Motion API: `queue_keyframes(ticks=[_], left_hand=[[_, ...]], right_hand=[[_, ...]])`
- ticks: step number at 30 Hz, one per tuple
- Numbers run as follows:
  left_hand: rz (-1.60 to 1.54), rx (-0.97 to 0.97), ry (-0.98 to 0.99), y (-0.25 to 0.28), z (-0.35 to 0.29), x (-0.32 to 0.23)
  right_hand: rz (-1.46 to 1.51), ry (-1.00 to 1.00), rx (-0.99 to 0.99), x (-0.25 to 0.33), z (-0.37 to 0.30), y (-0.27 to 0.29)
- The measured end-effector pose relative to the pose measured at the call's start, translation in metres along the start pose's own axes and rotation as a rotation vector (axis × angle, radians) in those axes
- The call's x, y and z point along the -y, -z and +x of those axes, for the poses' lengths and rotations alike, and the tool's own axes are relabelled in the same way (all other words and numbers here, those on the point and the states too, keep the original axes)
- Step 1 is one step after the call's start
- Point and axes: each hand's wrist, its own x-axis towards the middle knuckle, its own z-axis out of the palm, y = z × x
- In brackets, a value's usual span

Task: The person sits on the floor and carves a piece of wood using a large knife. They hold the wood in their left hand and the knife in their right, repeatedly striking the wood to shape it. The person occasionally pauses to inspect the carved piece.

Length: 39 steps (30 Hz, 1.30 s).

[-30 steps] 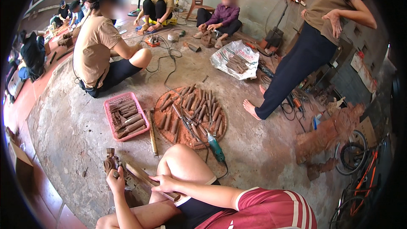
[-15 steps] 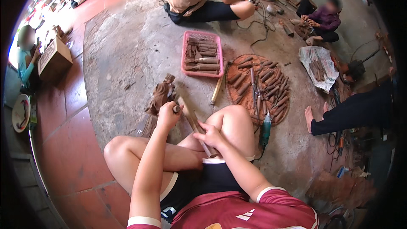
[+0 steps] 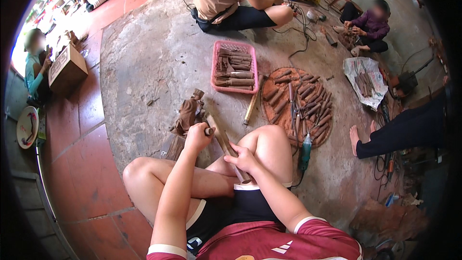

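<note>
I sit cross-legged on a concrete floor. My left hand is closed around the handle of a small tool, right beside a carved brown wooden figure that stands on a wooden block. My right hand grips a long wooden stick that runs from my lap up toward the figure, resting against my knee.
A pink basket of wooden pieces and a round tray with several carving tools lie ahead. A green power tool lies by my right knee. Other people sit or stand around; a cardboard box is at left.
The view has swung from looking out over the yard down to my lap. My left hand stays by the carved figure and my right hand stays on the stick.
</note>
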Motion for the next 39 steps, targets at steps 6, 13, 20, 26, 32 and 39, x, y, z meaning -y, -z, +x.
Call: queue_keyframes(ticks=[6, 13, 20, 26, 32, 39], left_hand=[[0.014, -0.022, 0.026, 0.004, 0.002, 0.001], [0.001, -0.056, -0.001, 0.004, 0.003, -0.002], [0.1, 0.004, -0.078, 0.002, -0.006, 0.014], [0.199, 0.001, -0.161, -0.023, -0.011, 0.012], [0.113, -0.193, -0.1, -0.029, -0.013, 0.0], [-0.049, -0.409, -0.06, -0.02, 0.0, -0.004]], right_hand=[[-0.019, 0.003, -0.015, 0.006, -0.002, -0.002], [0.007, 0.015, -0.024, -0.006, 0.0, -0.001], [-0.011, -0.062, 0.007, 0.013, 0.001, -0.006], [0.308, -0.22, 0.025, 0.015, -0.005, 0.004], [0.391, -0.223, 0.013, 0.04, -0.014, 0.004], [0.42, -0.23, 0.044, 0.04, -0.014, 0.007]])
